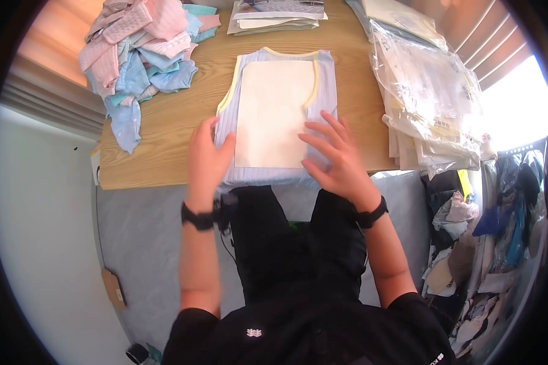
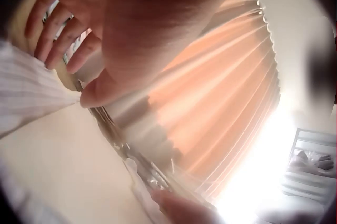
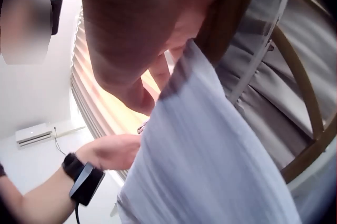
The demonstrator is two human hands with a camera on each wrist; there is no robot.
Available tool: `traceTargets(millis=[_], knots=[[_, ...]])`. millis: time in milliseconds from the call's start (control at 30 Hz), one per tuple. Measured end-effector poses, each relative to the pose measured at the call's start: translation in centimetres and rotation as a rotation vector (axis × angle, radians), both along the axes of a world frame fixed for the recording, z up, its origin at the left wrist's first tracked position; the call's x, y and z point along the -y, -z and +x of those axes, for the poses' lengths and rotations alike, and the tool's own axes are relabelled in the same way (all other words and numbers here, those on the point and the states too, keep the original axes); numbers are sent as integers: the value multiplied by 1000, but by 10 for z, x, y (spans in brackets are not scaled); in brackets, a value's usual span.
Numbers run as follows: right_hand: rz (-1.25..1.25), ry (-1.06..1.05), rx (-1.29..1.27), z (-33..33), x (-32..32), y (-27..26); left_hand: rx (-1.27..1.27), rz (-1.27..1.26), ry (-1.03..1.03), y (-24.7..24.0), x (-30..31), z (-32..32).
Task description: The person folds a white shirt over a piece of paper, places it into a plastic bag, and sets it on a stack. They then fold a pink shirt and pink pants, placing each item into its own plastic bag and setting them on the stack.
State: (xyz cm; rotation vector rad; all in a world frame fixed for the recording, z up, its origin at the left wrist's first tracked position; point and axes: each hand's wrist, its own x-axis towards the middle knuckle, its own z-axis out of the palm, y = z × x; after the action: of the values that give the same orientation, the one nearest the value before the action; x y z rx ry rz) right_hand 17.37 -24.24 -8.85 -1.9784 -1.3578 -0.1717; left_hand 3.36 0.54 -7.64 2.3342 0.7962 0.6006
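Observation:
On the table lies a pale lavender sleeveless top (image 1: 326, 79) with yellow trim at its neck and armholes. A cream rectangular card (image 1: 268, 115) rests on its middle. My left hand (image 1: 208, 155) is at the top's left edge, thumb apart from the fingers; in the left wrist view the thumb (image 2: 95, 93) is near the cloth beside the card. My right hand (image 1: 338, 155) is over the right edge, its fingers spread toward the card. In the right wrist view the pale cloth (image 3: 195, 140) fills much of the picture, partly hiding that hand's fingers.
Pink and blue clothes (image 1: 140, 48) are heaped at the table's back left, some hanging over its edge. Papers (image 1: 277, 21) are stacked at the back. Clear plastic bags (image 1: 420, 91) are piled on the right. Bagged garments (image 1: 511, 207) stand beyond the table's right side.

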Motion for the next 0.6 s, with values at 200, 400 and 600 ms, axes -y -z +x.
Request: traceTargets(millis=[200,400,600], knots=[[-74,-50,89,5,-14,7,-198,97,65,16,-90,112],[-88,-45,96,5,-11,6,-337,-202,102,15,-113,149],[-79,-7,141,1,-14,7,-167,-35,64,23,-105,143]])
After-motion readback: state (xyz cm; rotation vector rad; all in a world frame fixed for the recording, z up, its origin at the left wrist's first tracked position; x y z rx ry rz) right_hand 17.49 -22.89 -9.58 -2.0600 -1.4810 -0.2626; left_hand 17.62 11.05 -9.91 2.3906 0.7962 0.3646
